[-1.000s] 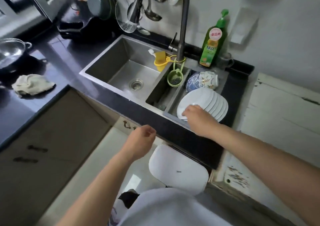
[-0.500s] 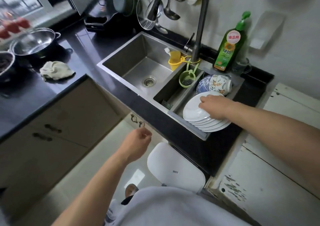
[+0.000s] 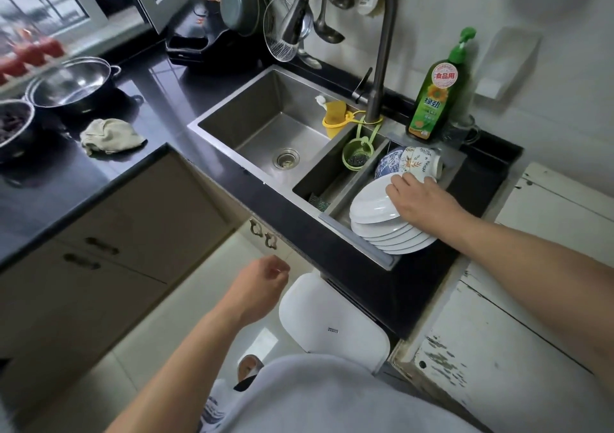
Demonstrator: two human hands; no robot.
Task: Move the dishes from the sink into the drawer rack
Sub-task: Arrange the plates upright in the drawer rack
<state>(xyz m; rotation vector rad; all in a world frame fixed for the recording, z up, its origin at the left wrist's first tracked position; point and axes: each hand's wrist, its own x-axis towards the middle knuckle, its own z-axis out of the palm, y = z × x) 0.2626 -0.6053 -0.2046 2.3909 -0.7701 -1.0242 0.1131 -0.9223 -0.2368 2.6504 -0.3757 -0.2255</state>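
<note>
A stack of several white plates (image 3: 375, 215) leans in the narrow right compartment of the steel sink (image 3: 265, 127). Behind the plates lie a blue patterned bowl (image 3: 387, 163) and a leaf-patterned bowl (image 3: 420, 163) on their sides. My right hand (image 3: 420, 201) lies on the top plate with its fingers spread over the far rim; whether they hook the edge is hidden. My left hand (image 3: 257, 288) hangs in the air below the counter edge, fingers loosely curled, holding nothing. No drawer rack shows in this view.
A tall faucet (image 3: 382, 43) arches over the sink. A green soap bottle (image 3: 435, 97) stands behind the bowls. A yellow holder (image 3: 334, 118) and a green strainer (image 3: 358, 156) hang inside the sink. Left counter holds a cloth (image 3: 111, 135) and a steel pot (image 3: 73, 85). A white bin lid (image 3: 332, 321) sits below.
My right hand slid from the near edge of the plate stack up to its far rim. The camera shifted, bringing more of the left counter into view. My left hand stayed low.
</note>
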